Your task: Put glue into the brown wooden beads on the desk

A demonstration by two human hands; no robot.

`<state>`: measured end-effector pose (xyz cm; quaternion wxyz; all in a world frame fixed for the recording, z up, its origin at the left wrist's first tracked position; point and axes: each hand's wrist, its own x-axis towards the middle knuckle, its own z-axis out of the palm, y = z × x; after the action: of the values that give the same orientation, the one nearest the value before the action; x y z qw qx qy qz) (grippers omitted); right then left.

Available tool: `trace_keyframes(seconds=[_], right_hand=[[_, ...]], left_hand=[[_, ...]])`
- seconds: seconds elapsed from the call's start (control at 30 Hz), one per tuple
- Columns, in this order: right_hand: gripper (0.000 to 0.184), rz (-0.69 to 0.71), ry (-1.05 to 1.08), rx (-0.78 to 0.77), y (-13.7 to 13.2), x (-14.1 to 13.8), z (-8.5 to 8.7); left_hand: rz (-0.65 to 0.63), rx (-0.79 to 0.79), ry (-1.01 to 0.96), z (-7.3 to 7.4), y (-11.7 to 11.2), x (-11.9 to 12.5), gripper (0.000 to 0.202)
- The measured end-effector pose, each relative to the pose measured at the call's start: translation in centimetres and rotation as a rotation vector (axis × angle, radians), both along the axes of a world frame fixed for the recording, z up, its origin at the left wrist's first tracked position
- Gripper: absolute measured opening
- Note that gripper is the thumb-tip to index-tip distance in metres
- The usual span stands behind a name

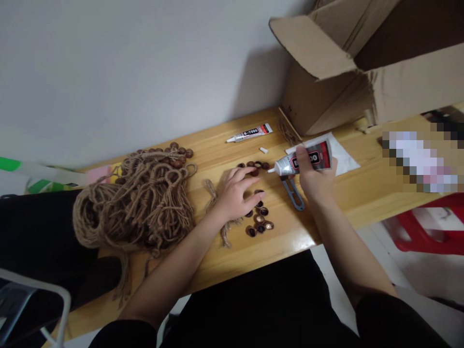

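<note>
My right hand (316,182) grips a large glue tube (286,164), its white nozzle pointing left toward several small dark brown pieces. Over the table to the left, my left hand (236,195) is spread with the fingers apart. Its fingertips reach brown pieces (254,171) near the nozzle; whether they touch one I cannot tell. Below the hand lie several hollow half-shells (264,211), cup side up, a few with a pale inside. A short knotted jute cord (225,236) is partly hidden under my left hand. A grey flat-handled tool (294,194) rests beneath the tube.
A heap of jute rope (155,203) with brown beads (188,153) covers the table's left side. Behind my hands lie a smaller B-7000 glue tube (250,133) and a white cap (264,150). White paper (346,162) and an open cardboard box (326,101) are at right.
</note>
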<state>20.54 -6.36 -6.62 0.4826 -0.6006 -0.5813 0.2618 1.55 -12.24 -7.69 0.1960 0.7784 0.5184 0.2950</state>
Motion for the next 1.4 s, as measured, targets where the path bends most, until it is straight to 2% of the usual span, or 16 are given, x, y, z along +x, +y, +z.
trace_keyframes(seconds=[0.3, 0.47, 0.63, 0.87, 1.17, 1.23, 1.4], right_hand=[[0.045, -0.02, -0.072, 0.038, -0.1, 0.0, 0.3], [0.046, -0.012, -0.004, 0.009, 0.2, 0.0, -0.1], [0.046, -0.023, 0.02, 0.027, 0.2, 0.0, -0.3], [0.048, -0.048, 0.011, 0.044, 0.2, -0.1, -0.1], [0.047, -0.065, 0.024, 0.04, 0.3, -0.1, -0.4], [0.048, -0.066, 0.033, 0.03, 0.3, -0.1, -0.3], [0.047, -0.068, 0.049, 0.006, 0.2, -0.2, -0.2]], left_hand=[[0.008, -0.001, 0.021, 0.0, 0.0, 0.0, 0.031], [0.031, 0.078, -0.047, -0.1, 0.0, 0.1, 0.026], [0.051, 0.157, -0.09, -0.8, 0.2, 0.1, 0.016], [0.008, 0.144, -0.061, -1.0, 0.2, 0.1, 0.029], [-0.117, 0.02, 0.182, -0.7, 0.0, 0.1, 0.049], [-0.108, 0.014, 0.161, -0.6, 0.1, 0.2, 0.046], [-0.057, 0.086, 0.018, -0.8, 0.2, 0.2, 0.02]])
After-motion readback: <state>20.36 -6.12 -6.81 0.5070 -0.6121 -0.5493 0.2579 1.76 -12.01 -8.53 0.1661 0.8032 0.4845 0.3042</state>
